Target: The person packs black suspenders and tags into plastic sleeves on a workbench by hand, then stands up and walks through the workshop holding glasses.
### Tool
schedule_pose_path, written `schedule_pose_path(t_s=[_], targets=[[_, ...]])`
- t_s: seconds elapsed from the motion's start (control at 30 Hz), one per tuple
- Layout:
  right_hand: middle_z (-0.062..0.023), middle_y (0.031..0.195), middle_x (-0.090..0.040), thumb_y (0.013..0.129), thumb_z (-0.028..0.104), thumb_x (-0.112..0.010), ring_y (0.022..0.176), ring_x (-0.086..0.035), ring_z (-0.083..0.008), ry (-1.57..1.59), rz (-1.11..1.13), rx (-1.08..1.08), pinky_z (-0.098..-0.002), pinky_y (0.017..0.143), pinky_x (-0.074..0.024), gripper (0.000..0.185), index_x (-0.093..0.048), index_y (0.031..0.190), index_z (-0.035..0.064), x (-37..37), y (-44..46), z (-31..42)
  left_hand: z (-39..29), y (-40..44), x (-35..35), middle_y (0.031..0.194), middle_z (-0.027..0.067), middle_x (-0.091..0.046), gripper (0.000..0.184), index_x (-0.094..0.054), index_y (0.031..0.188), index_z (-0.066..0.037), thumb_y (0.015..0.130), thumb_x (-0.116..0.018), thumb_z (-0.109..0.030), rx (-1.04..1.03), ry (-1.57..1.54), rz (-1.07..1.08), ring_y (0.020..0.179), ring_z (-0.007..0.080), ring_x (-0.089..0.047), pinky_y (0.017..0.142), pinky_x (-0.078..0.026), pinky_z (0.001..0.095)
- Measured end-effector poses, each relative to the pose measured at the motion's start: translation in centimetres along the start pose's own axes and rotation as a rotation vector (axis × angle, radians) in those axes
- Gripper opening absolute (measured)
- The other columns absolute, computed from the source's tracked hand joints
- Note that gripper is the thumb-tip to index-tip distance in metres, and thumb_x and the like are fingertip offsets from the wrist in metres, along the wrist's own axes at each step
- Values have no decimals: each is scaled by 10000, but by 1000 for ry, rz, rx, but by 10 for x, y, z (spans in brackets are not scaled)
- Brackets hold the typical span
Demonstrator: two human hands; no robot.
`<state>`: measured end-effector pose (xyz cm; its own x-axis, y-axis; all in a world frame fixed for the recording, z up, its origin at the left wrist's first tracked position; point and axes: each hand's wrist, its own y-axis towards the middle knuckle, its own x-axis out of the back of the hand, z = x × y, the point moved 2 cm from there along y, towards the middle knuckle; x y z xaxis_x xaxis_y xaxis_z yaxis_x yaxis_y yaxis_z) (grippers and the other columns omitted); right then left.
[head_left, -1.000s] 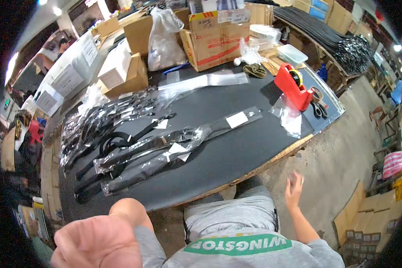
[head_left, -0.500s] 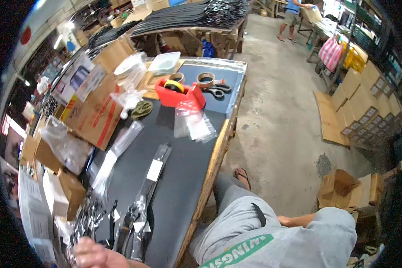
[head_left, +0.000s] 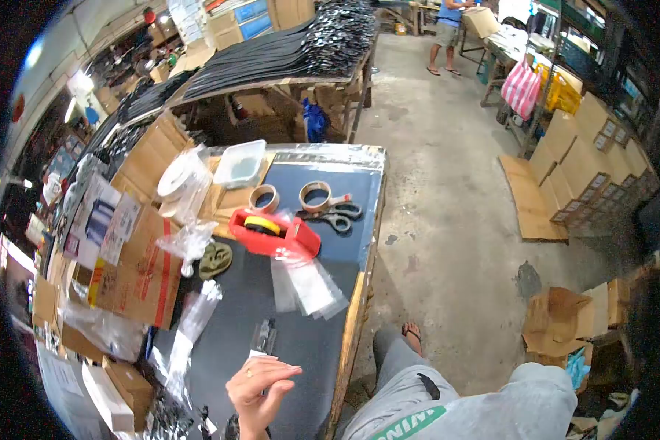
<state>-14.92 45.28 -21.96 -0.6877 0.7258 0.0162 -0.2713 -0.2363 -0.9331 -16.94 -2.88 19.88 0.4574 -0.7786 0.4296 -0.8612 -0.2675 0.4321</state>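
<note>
My left hand [head_left: 260, 385] is over the lower middle of the dark table top [head_left: 220, 345], fingers stretched out and thumb apart, with nothing visible in it. Just beyond the fingertips, a clear plastic packet [head_left: 264, 337] with dark contents shows its far end; the hand hides the rest, and I cannot tell whether they touch. To the left lies a long, shiny clear plastic sleeve [head_left: 187, 337]. A red tape dispenser [head_left: 297, 238] with yellow-cored tape stands farther up, small clear bags [head_left: 312, 286] in front of it. My right hand is out of view.
Scissors [head_left: 337, 216], tape rolls [head_left: 315, 196] and a clear plastic tub [head_left: 240, 163] sit at the table's far end. Cardboard boxes [head_left: 136, 275] line its left side. Stacked cartons [head_left: 583, 161] stand right of the concrete aisle, where a person [head_left: 447, 33] stands far off.
My left hand has moved from the lower left up and right, over the labelled packet. The view has shifted, so the table's contents appear lower. My right forearm no longer shows.
</note>
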Motion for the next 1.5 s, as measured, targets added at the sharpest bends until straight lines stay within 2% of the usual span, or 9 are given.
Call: schedule_pose_path(t_s=[0.3,0.57,0.83,0.97,1.1,1.2,1.3,1.43,1.5], targets=[[-138,1109,-634,819,355,-576,1026,-594,-284,97,-161,27,-368,862,-465,372,-651,1075,96,-6,-16,2,-26,118,-93,763,101,-660,87,-692,838,28,784,-665,-33,-73,-133,507,741,193,-599,716,-474,319],[-132,1108,-635,813,345,-582,1025,-595,-281,192,-194,23,-366,861,-465,361,-654,1075,107,28,7,45,-88,167,-257,760,103,-675,106,-689,839,34,765,-667,-38,-97,-581,964,740,232,-624,828,-453,397],[-127,1107,-636,808,336,-589,1024,-596,-278,317,-336,12,-364,860,-465,351,-656,1074,118,45,20,71,-114,188,-358,850,100,-697,134,-703,864,-4,791,-658,-106,-55,-543,1353,814,221,-656,922,-429,405],[-124,1106,-637,805,332,-592,1024,-596,-277,329,-374,-51,-363,860,-465,347,-657,1074,123,50,5,50,-147,211,-383,939,112,-683,192,-660,1013,16,833,-612,-26,21,-924,1475,860,243,-637,921,-423,398],[-122,1106,-637,803,327,-595,1024,-597,-276,222,-370,-132,-362,860,-465,342,-658,1074,128,69,-2,17,-229,241,-390,915,131,-661,218,-635,1039,30,866,-588,-95,-150,-1692,1927,929,233,-605,874,-444,381],[-124,1046,-648,805,314,-599,972,-608,-263,188,-420,-110,-362,827,-472,315,-665,1036,109,107,-10,37,-264,225,-385,979,106,-650,246,-655,1019,-14,821,-678,-156,322,-1854,2349,907,189,-591,824,-448,341],[-132,868,-681,816,279,-610,816,-643,-225,332,-611,18,-361,731,-493,264,-683,921,48,143,-14,97,-261,238,-404,987,104,-647,250,-653,1024,-16,822,-677,-160,248,-1916,2308,912,188,-589,827,-448,339],[-101,742,-639,864,120,-550,678,-603,-167,754,-493,132,-279,600,-475,185,-642,953,-13,173,55,102,-232,277,-432,997,102,-643,255,-650,1030,-18,823,-676,-164,131,-1890,2075,918,188,-586,830,-447,337],[-101,742,-638,866,120,-549,677,-603,-167,613,-465,91,-278,598,-474,185,-641,954,-14,221,55,124,-212,308,-444,1002,101,-642,258,-649,1034,-19,824,-675,-167,102,-1852,1907,921,188,-584,832,-447,336]])
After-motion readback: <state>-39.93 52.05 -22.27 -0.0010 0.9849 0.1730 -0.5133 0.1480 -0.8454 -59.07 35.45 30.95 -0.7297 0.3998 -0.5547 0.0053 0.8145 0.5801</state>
